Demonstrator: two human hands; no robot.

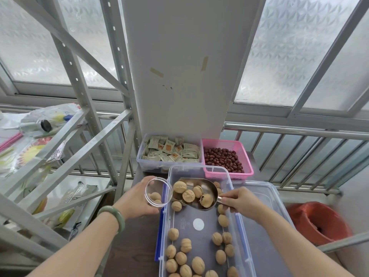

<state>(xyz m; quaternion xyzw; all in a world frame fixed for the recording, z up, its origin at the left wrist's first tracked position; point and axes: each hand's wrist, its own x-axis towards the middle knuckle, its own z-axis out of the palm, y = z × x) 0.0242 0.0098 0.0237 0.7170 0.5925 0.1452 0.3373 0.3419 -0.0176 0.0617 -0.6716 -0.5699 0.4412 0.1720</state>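
My left hand grips a clear plastic jar, tilted with its mouth toward me at the left rim of a clear plastic bin. Walnuts lie inside the jar. My right hand pinches the handle of a metal scoop held over the bin's far end. The scoop carries several walnuts. More walnuts are scattered over the bin's floor, mostly at the near end.
Behind the bin stand a clear tub of sachets and a pink basket of red dates. The bin's lid lies right of it. A red-lined waste bin sits at right. Metal shelving with bags stands left.
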